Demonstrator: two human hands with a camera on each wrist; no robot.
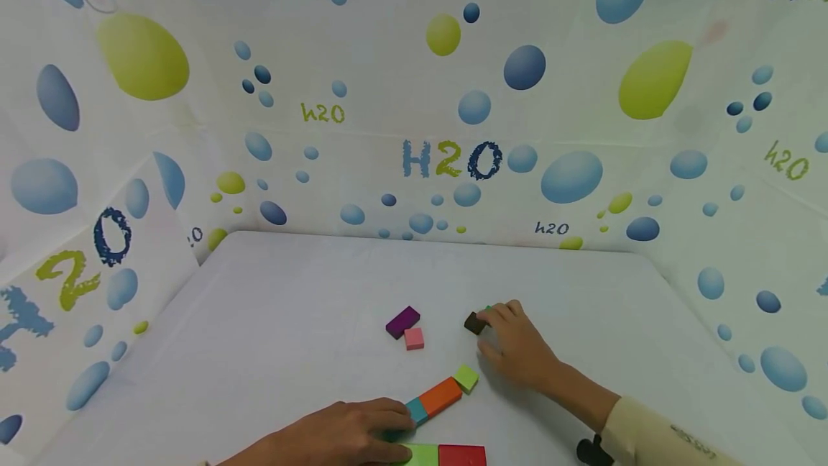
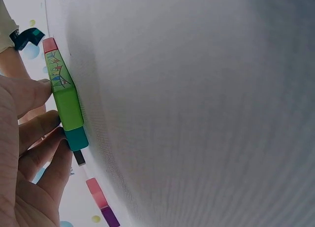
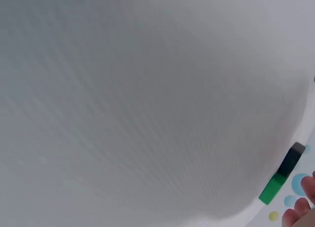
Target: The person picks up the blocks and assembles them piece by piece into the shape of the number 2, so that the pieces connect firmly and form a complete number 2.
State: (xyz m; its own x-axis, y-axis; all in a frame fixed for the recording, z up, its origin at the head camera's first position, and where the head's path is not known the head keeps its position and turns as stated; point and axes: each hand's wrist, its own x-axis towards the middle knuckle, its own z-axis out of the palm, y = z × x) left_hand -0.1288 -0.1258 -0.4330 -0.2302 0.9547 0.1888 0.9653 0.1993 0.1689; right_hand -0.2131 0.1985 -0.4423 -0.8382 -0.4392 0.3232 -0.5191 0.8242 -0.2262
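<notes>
My left hand (image 1: pixel 349 431) rests at the near edge of the blocks. Its fingertips touch a teal block (image 1: pixel 417 412), while the thumb (image 2: pixel 37 95) lies against a light green block (image 2: pixel 67 106) with bunting drawn on its side. A red block (image 1: pixel 462 455) adjoins that light green one. Beyond the teal block, an orange block (image 1: pixel 440 397) and a small lime block (image 1: pixel 466 379) continue a slanting row. Farther off, my right hand (image 1: pixel 522 351) has its fingertips right at a black block (image 1: pixel 474 323). A green block (image 3: pixel 272 188) touches the black one, mostly hidden by the fingers in the head view.
A purple block (image 1: pixel 403 322) and a pink block (image 1: pixel 414 339) lie together left of the right hand. The white table (image 1: pixel 291 308) is bordered by upright sheets (image 1: pixel 388 78) printed with blue and green drops. A dark strap (image 1: pixel 594 451) shows by the right sleeve (image 1: pixel 653 437).
</notes>
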